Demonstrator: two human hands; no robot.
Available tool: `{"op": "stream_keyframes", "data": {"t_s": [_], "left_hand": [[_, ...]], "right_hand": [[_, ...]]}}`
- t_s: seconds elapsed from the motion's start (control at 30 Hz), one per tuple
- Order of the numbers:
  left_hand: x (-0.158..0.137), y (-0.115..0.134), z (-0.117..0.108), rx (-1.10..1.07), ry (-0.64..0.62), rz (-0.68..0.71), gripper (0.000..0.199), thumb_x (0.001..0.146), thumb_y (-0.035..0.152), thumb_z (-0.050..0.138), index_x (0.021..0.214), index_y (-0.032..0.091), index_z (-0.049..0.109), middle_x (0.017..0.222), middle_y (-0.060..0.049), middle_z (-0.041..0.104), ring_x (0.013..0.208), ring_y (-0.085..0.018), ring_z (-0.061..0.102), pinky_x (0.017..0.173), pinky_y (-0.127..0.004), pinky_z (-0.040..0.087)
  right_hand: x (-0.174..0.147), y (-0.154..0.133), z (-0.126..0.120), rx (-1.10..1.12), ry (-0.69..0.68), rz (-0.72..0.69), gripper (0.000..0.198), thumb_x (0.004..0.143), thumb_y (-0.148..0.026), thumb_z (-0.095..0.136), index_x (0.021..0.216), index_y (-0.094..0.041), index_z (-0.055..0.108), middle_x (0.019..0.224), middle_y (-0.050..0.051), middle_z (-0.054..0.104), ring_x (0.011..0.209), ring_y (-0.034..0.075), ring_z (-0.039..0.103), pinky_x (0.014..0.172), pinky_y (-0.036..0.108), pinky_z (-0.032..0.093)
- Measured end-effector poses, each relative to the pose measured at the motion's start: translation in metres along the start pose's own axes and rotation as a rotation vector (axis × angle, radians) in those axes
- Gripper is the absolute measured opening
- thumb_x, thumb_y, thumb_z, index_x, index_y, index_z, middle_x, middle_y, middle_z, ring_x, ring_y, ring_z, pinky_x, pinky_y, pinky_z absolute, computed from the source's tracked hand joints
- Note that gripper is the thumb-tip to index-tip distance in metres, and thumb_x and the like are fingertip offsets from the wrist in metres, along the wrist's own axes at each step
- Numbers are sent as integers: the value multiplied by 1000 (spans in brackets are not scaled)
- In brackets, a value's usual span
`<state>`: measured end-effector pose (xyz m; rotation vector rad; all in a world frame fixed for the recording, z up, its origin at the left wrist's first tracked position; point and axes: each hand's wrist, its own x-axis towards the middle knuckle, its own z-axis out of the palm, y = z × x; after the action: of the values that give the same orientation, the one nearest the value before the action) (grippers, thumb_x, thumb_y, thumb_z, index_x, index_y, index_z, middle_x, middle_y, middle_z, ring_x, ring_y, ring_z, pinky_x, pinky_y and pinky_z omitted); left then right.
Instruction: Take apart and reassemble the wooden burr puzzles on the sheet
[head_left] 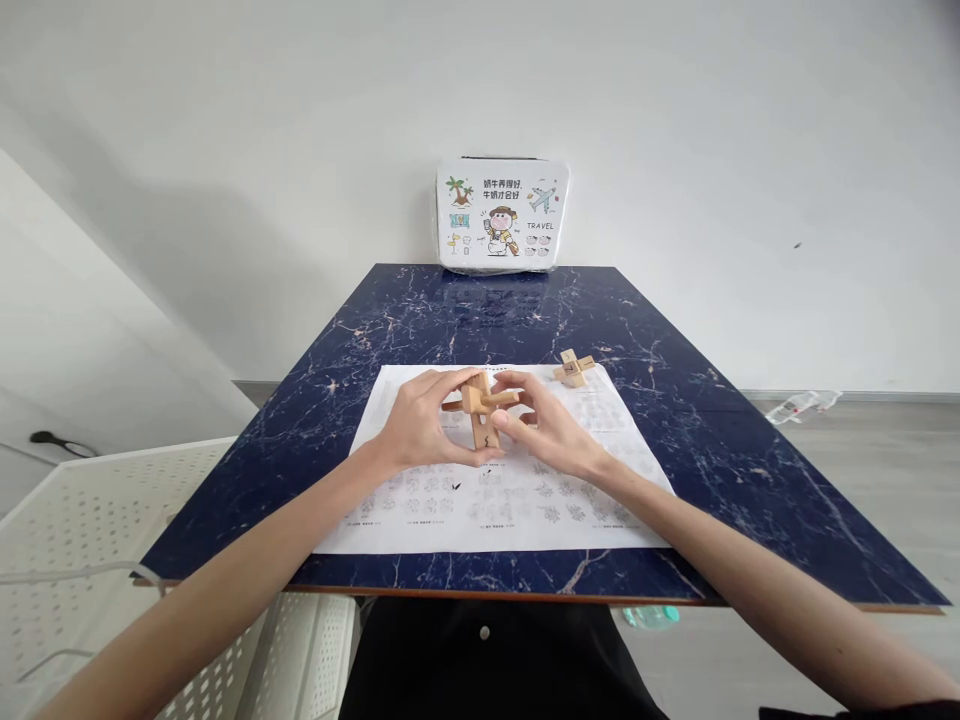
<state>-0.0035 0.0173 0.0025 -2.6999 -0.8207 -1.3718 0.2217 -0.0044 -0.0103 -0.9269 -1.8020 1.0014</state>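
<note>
Between my two hands is a wooden interlocking puzzle (474,402), made of crossed pale bars with dark marks on them. My left hand (421,418) grips it from the left, thumb at the lower end and fingers at the top. My right hand (549,425) is closed at its right side, thumb and fingers around a bar that sticks out to the right. Some of its fingers are hidden behind the bars. Beneath lies a white instruction sheet (420,530) printed with small diagrams. A second wooden puzzle (573,368), cross-shaped, rests at the sheet's far right corner.
The dark blue marbled table (315,370) reaches back to a white wall. A white case (501,215) with cartoon prints leans there. White perforated baskets (97,530) stand at the left. A plastic bottle (651,616) and clear plastic wrapping (802,406) lie on the floor.
</note>
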Motion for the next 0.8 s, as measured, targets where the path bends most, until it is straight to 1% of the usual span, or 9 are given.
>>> {"op": "stream_keyframes", "data": {"t_s": [0.1,0.23,0.33,0.43,0.5,0.57,0.67,0.73,0.8], "left_hand": [[2,3,3,46,-25,100,87,68,61,87,140,23,58,112,-11,79,94,-32,78,87,-49,62],[4,5,4,77,-128,49,77,73,62,81,135,22,62,106,-10,80,95,-33,78,91,-50,61],[5,0,0,117,-166,27,77,71,66,82,132,21,64,107,-11,80,97,-34,78,91,-50,61],[4,-11,-8,170,-134,-11,81,68,68,83,132,21,65,111,-12,79,99,-35,77,92,-51,61],[2,-19,-13,204,-76,-39,85,66,68,84,133,19,64,113,-13,79,97,-34,77,90,-51,62],[0,-23,-15,230,-36,-48,88,65,67,85,134,18,63,113,-13,79,95,-33,77,87,-49,63],[-1,-23,-14,216,-31,-34,90,63,68,86,135,19,62,113,-12,79,95,-32,78,87,-48,64],[0,-20,-12,187,-36,-9,90,63,68,86,135,19,62,111,-12,79,94,-32,78,89,-48,63],[1,-17,-12,159,-50,-1,88,64,68,85,134,20,62,108,-11,79,94,-31,78,89,-48,63]], "right_hand": [[-3,-4,6,115,-66,82,69,91,-56,74,142,-22,43,139,21,62,117,31,70,84,46,64],[-5,-5,12,141,3,173,76,82,-52,83,138,-22,40,121,17,72,107,30,75,87,49,64],[-1,-1,6,176,53,171,72,81,-51,83,132,-20,43,109,14,75,99,29,76,88,49,64],[5,6,-7,176,93,157,60,91,-54,71,132,-19,45,103,13,75,87,26,76,85,49,64],[9,12,-16,35,196,146,60,91,-55,70,133,-18,48,105,14,75,90,27,75,84,49,63],[10,20,-20,-242,248,91,64,83,-53,77,130,-17,55,108,16,74,97,32,73,85,52,61],[8,31,-18,-596,180,-58,63,77,-48,81,130,-19,63,116,17,71,110,39,67,95,62,55],[6,33,-17,-687,156,-138,59,79,-46,81,129,-20,65,125,18,69,121,42,62,102,66,51],[5,28,-17,-659,148,-220,55,85,-44,77,133,-21,63,136,18,65,130,41,57,107,64,49]]}}
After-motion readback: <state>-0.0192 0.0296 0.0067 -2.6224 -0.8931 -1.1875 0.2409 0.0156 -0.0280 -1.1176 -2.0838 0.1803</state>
